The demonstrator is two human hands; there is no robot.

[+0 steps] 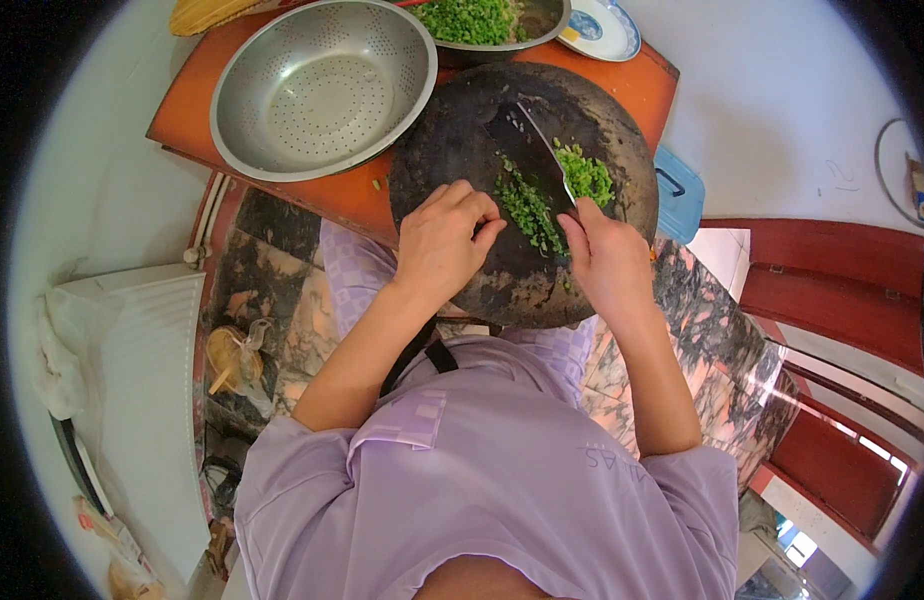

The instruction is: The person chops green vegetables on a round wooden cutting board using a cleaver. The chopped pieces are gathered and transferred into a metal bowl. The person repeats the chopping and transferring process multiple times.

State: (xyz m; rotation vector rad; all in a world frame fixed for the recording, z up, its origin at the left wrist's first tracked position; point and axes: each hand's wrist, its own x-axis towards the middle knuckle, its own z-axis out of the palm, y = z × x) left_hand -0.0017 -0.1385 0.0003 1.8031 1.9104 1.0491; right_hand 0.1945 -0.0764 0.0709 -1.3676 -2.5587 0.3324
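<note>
My right hand [612, 259] grips the handle of a kitchen cleaver, whose dark blade [533, 154] points away from me over a round, dark wooden chopping block [462, 150]. To the right of the blade lies a small heap of chopped green vegetable [584, 176]; a band of darker chopped greens [528, 210] lies to its left, partly beside my right thumb. My left hand [447, 236] rests at the block's left side with its fingers curled, left of the greens; whether anything is between its fingertips cannot be seen.
A steel colander [331, 105] stands on the orange wooden table [184, 124], left of the block. Beyond the block are a metal bowl of chopped greens [469, 21] and a blue-and-white plate [608, 34]. A blue plastic lid [681, 196] shows behind the block's right edge.
</note>
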